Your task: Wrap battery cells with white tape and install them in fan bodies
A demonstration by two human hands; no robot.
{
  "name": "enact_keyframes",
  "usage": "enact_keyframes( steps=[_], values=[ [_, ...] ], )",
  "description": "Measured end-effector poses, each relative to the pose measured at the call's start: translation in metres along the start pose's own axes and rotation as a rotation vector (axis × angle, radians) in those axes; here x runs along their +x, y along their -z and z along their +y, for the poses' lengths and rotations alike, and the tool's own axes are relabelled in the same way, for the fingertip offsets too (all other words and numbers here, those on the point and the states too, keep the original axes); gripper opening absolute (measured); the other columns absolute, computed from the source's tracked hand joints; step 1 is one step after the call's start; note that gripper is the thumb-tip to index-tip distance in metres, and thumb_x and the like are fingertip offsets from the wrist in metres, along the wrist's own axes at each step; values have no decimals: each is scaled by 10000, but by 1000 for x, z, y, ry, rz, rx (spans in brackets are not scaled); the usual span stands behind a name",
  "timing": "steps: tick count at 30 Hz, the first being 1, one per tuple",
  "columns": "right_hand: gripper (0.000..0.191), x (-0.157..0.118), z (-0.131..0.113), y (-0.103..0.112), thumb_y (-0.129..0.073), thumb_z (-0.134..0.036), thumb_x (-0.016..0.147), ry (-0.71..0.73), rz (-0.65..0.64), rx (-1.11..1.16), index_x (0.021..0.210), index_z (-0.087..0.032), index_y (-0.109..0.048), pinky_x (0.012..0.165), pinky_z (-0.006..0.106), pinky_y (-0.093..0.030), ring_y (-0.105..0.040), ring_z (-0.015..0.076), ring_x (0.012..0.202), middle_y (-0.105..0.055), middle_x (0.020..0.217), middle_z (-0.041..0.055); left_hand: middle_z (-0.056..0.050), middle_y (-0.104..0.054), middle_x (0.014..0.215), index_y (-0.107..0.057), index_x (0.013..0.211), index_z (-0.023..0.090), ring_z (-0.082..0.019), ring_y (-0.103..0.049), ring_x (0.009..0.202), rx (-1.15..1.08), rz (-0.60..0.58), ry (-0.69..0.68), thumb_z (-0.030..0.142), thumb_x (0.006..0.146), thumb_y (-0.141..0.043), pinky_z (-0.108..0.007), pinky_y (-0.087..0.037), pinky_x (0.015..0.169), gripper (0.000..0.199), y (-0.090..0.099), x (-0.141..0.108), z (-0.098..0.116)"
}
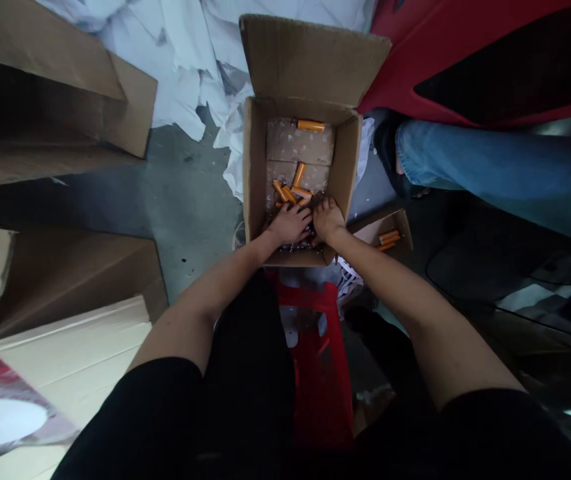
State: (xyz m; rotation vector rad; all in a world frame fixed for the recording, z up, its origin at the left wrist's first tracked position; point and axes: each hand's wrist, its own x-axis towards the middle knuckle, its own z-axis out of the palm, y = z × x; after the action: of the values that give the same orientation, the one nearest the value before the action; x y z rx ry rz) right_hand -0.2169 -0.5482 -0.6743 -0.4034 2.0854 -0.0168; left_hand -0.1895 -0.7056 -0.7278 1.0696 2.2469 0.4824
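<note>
Both my hands reach down into an open cardboard box (252, 167), at its near end. Short orange cylinders (299, 175) lie loose on the bottom, bunched just beyond my left hand; their exact kind I cannot make out. My left hand (290, 223) rests over the near part of the pile with fingers spread and touching it. Close beside it, near the right wall, my right hand (328, 217) has its fingers curled downward, and what they grip, if anything, is hidden. Small shiny bits show beneath and between the hands.
A smaller box (405, 230) with a few orange cylinders stands to the right. A red plastic stool (315, 300) is below the box. Another person's jeans leg (490, 170) extends at right. White cloth (180, 60) lies behind; large open cartons (130, 107) stand left.
</note>
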Motion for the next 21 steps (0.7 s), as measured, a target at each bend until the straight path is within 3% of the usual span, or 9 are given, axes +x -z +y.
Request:
enact_keyframes(
  steps=[3, 7, 9, 13, 16, 21],
  values=[
    [811, 5, 6, -1, -914, -293, 682, 123, -114, -38, 1398, -28, -640, 1181, 618, -354, -434, 489, 1444, -577, 1483, 294, -187, -560, 1476, -648, 1401, 217, -448, -491, 1321, -23, -16, 220, 431, 983, -617, -661, -363, 1086, 471, -2, -22, 14],
    [704, 19, 15, 5, -909, -333, 721, 206, -167, -28, 1353, -112, -692, 1098, 558, -464, -571, 435, 1308, -668, 1390, 222, -223, -450, 1567, -623, 1442, 251, -527, -412, 1387, -108, -71, 459, 521, 869, -770, -730, -359, 1079, 651, -1, -20, 12],
    [624, 20, 13, 4, -835, -333, 813, 208, -157, -17, 1379, -124, -676, 1082, 554, -474, -623, 405, 1239, -685, 1362, 215, -238, -410, 1593, -611, 1457, 255, -558, -359, 1427, -106, -79, 484, 527, 829, -819, -742, -363, 1078, 715, 1, -15, 11],
    [389, 9, -4, -7, -576, -220, 986, 147, -92, -13, 1327, -76, -697, 1103, 589, -432, -594, 403, 1287, -675, 1354, 252, -244, -440, 1558, -642, 1404, 259, -541, -444, 1367, -73, -70, 518, 496, 815, -850, -729, -402, 1056, 668, 5, -15, 17],
    [428, 6, -12, -12, -392, -127, 1027, 94, -54, -14, 1311, -56, -704, 1084, 580, -441, -593, 383, 1300, -671, 1351, 272, -242, -479, 1510, -636, 1413, 267, -516, -499, 1320, -69, -79, 524, 451, 848, -821, -728, -387, 1069, 622, 6, -23, 23],
    [438, 15, -10, -12, -386, -136, 1030, 86, -83, 4, 1312, -113, -720, 988, 467, -508, -640, 338, 1230, -718, 1293, 227, -215, -534, 1403, -652, 1396, 259, -445, -539, 1267, -88, -35, 457, 423, 918, -711, -661, -360, 1113, 509, 4, -34, 22]
  ],
)
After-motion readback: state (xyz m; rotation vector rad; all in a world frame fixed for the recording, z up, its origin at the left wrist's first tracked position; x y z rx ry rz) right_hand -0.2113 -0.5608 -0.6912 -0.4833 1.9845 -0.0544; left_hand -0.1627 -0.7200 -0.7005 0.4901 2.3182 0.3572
